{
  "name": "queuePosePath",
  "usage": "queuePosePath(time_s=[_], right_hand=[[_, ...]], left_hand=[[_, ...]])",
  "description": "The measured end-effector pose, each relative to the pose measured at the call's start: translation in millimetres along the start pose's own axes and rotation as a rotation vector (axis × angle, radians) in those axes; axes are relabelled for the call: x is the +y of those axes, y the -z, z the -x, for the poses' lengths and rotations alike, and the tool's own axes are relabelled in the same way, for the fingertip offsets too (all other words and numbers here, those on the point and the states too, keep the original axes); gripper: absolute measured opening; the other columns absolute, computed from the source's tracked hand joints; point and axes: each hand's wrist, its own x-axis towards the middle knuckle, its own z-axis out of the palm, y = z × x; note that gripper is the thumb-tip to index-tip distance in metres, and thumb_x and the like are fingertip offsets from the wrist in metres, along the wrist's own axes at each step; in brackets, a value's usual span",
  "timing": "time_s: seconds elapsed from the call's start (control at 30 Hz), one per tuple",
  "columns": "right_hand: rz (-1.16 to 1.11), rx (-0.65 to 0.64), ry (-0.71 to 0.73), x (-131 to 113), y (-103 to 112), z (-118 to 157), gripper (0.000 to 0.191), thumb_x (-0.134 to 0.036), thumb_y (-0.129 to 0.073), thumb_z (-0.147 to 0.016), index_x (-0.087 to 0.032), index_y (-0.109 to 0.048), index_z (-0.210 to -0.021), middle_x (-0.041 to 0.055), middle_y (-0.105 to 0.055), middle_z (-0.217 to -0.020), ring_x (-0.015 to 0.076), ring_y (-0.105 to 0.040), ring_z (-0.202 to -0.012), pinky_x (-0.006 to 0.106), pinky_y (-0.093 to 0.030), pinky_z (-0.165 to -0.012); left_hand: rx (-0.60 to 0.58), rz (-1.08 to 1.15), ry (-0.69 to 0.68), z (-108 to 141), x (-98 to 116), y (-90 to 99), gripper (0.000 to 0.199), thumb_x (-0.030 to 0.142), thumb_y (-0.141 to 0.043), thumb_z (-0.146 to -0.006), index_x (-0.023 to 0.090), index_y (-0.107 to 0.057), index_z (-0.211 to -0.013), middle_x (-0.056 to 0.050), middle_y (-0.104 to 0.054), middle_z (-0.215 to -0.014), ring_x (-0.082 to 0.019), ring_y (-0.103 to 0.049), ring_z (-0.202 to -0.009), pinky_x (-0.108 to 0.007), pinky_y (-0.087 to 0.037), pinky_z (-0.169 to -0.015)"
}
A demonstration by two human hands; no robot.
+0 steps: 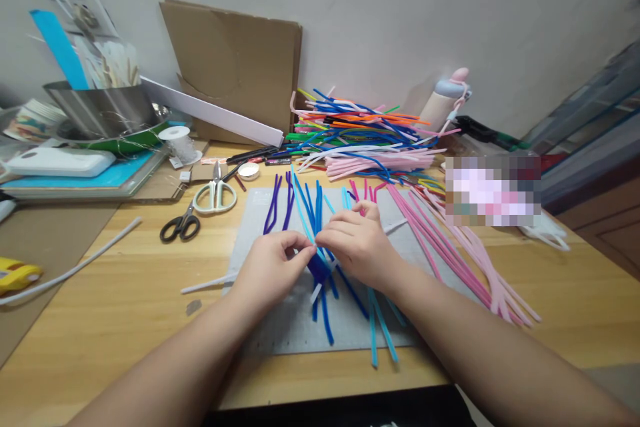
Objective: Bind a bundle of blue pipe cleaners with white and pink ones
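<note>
Over the grey cutting mat [280, 340], my left hand [275, 267] pinches the top of a dark blue band of pipe cleaners [319, 268] between thumb and finger. My right hand [357, 237] meets it there, fingertips closed on the blue pipe cleaners; the exact strand is hidden. A white pipe cleaner [207, 282] runs sideways behind both hands. Blue strands [319, 210] stick out above the hands, and light blue ones [374, 340] hang below my right hand. Purple pipe cleaners [273, 207] lie bent on the mat's upper left. Long pink pipe cleaners [450, 260] spread to the right.
White-handled scissors [215, 197] and black-handled scissors [181, 227] lie left of the mat. A heap of coloured pipe cleaners [370, 137] and a bottle [443, 103] stand behind, near cardboard sheets [235, 67]. A steel pot [103, 110] and a thread spool [175, 143] are far left.
</note>
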Motion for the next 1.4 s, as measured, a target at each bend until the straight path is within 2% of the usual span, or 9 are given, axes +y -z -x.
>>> queuePosePath(time_s=[0.47,0.7,0.8,0.87,0.93,1.0,1.07,1.17,1.4], right_hand=[[0.153,0.068,-0.136,34.8,24.6,-2.2,0.014,-0.025,-0.051,-0.084,-0.027,-0.064,-0.078,-0.0031,-0.067,-0.083,0.0165,-0.052,-0.091,0.042,-0.012,-0.091],[0.249,0.081,-0.178,56.6,38.0,1.0,0.014,-0.024,-0.052,-0.083,-0.027,-0.065,-0.080,-0.0005,-0.065,-0.091,0.0200,-0.051,-0.095,0.046,-0.013,-0.091],[0.185,-0.014,-0.142,45.7,42.7,-0.2,0.014,-0.021,-0.052,-0.080,-0.026,-0.063,-0.088,0.0011,-0.064,-0.098,0.0216,-0.049,-0.100,0.048,-0.011,-0.094],[0.090,-0.118,-0.067,30.1,40.3,-1.5,0.023,-0.021,-0.053,-0.079,-0.026,-0.058,-0.101,0.0030,-0.061,-0.104,0.0212,-0.049,-0.102,0.048,-0.012,-0.096],[0.004,-0.203,0.006,13.9,32.3,-2.2,0.026,-0.022,-0.052,-0.080,-0.023,-0.055,-0.106,0.0048,-0.061,-0.104,0.0204,-0.051,-0.101,0.045,-0.018,-0.095],[-0.044,-0.246,0.058,2.8,21.2,-1.7,0.021,-0.022,-0.048,-0.083,-0.019,-0.057,-0.103,0.0057,-0.064,-0.093,0.0182,-0.055,-0.091,0.039,-0.028,-0.090],[-0.070,-0.244,0.051,-1.0,11.3,-0.2,0.018,-0.020,-0.044,-0.086,-0.017,-0.058,-0.098,0.0060,-0.065,-0.083,0.0165,-0.057,-0.081,0.032,-0.037,-0.078],[-0.088,-0.209,0.017,2.8,5.1,2.0,0.018,-0.017,-0.042,-0.087,-0.017,-0.058,-0.094,0.0060,-0.064,-0.081,0.0152,-0.057,-0.077,0.026,-0.039,-0.068],[-0.062,-0.196,-0.007,7.9,5.8,2.1,0.018,-0.018,-0.042,-0.087,-0.018,-0.058,-0.095,0.0055,-0.063,-0.082,0.0153,-0.057,-0.079,0.025,-0.040,-0.067]], left_hand=[[-0.051,-0.089,0.039,0.0,1.0,3.4,0.020,0.033,-0.051,-0.076,0.022,-0.066,-0.070,0.002,-0.067,-0.067,-0.014,-0.057,-0.062,-0.026,-0.039,-0.057],[-0.036,-0.103,0.042,0.3,-1.0,2.7,0.019,0.034,-0.051,-0.076,0.023,-0.066,-0.072,0.002,-0.067,-0.069,-0.014,-0.057,-0.061,-0.026,-0.040,-0.057],[-0.038,-0.111,0.017,0.2,-2.8,1.8,0.019,0.034,-0.051,-0.077,0.023,-0.066,-0.073,0.001,-0.068,-0.071,-0.015,-0.058,-0.064,-0.027,-0.040,-0.059],[-0.042,-0.118,-0.014,0.1,-3.5,1.0,0.019,0.033,-0.051,-0.078,0.023,-0.066,-0.074,0.001,-0.068,-0.073,-0.015,-0.058,-0.066,-0.028,-0.040,-0.061],[-0.048,-0.117,-0.052,0.1,-3.0,0.2,0.018,0.032,-0.050,-0.079,0.023,-0.066,-0.075,0.000,-0.067,-0.074,-0.015,-0.057,-0.067,-0.028,-0.041,-0.062],[-0.044,-0.107,-0.082,0.3,-1.3,0.2,0.016,0.030,-0.051,-0.079,0.022,-0.064,-0.078,0.000,-0.066,-0.075,-0.014,-0.057,-0.067,-0.028,-0.042,-0.063],[-0.022,-0.093,-0.109,0.8,1.1,1.2,0.013,0.028,-0.053,-0.077,0.020,-0.061,-0.085,-0.001,-0.064,-0.078,-0.014,-0.055,-0.067,-0.028,-0.043,-0.064],[-0.005,-0.091,-0.182,1.4,3.6,3.7,0.022,0.021,-0.054,-0.076,0.019,-0.053,-0.098,-0.002,-0.060,-0.085,-0.013,-0.053,-0.068,-0.028,-0.044,-0.065],[0.040,-0.203,-0.386,-1.9,-1.8,3.6,0.025,0.004,-0.042,-0.076,0.019,-0.052,-0.093,-0.004,-0.054,-0.092,-0.016,-0.051,-0.087,-0.032,-0.044,-0.076]])
